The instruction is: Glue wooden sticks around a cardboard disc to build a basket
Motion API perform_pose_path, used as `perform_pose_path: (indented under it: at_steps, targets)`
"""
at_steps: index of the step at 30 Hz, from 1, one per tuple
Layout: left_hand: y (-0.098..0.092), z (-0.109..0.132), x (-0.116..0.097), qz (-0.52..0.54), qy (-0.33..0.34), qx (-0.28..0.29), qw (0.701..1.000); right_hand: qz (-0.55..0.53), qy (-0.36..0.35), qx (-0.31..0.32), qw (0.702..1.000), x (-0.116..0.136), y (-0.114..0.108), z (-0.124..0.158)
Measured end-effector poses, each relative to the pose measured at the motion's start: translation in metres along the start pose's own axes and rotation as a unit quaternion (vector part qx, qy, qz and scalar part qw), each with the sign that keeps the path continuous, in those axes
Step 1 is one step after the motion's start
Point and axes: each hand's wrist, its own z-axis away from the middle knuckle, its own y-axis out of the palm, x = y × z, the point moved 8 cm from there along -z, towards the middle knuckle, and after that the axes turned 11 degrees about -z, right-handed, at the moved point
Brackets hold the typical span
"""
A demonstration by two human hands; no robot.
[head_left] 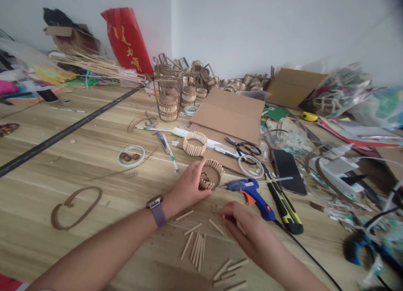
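My left hand [188, 184], with a watch on its wrist, is closed on the near left side of a ring of short wooden sticks [217, 167] standing on the table. Part of that ring is hidden behind the fingers. My right hand [241, 224] hovers to the right with thumb and fingertips pinched; what they hold, if anything, is too small to make out. Below and between the hands lie several loose wooden sticks [197, 249]. A blue hot glue gun [248, 188] rests just beyond my right hand, its nozzle pointing at the ring. Another stick ring [195, 143] sits behind.
Right of the glue gun lie a yellow-black utility knife [283, 203] and a phone [289, 171]. Scissors [247, 148] and cardboard [228, 115] are beyond. Small lidded baskets [168, 104] stand at the back. A white ring [131, 157] and a brown strip loop [75, 205] lie left.
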Motion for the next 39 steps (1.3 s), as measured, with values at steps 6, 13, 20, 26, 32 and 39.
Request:
perform_pose_path:
  at_steps: [6, 13, 20, 26, 32, 39]
  targets:
    - [-0.001, -0.001, -0.001, 0.002, 0.0, 0.003, 1.0, -0.055, 0.149, -0.047, 0.986, -0.037, -0.028, -0.033]
    - [-0.003, -0.001, -0.002, 0.0, 0.011, -0.008, 1.0, -0.06, 0.136, -0.071, 0.986, -0.047, -0.02, -0.055]
    - [-0.003, -0.001, -0.002, 0.005, 0.009, -0.009, 1.0, -0.037, 0.109, -0.083, 0.99, -0.043, -0.019, -0.053]
    - [-0.003, -0.001, -0.003, -0.005, 0.014, -0.01, 1.0, -0.038, 0.1, -0.072, 0.992, -0.041, -0.016, -0.053]
    - [-0.003, -0.001, -0.003, -0.006, 0.021, -0.015, 1.0, 0.009, 0.073, -0.065, 0.995, -0.041, -0.013, -0.053]
    - [-0.003, -0.001, -0.004, 0.003, 0.015, -0.014, 1.0, 0.068, 0.04, -0.053, 0.996, -0.041, -0.009, -0.055]
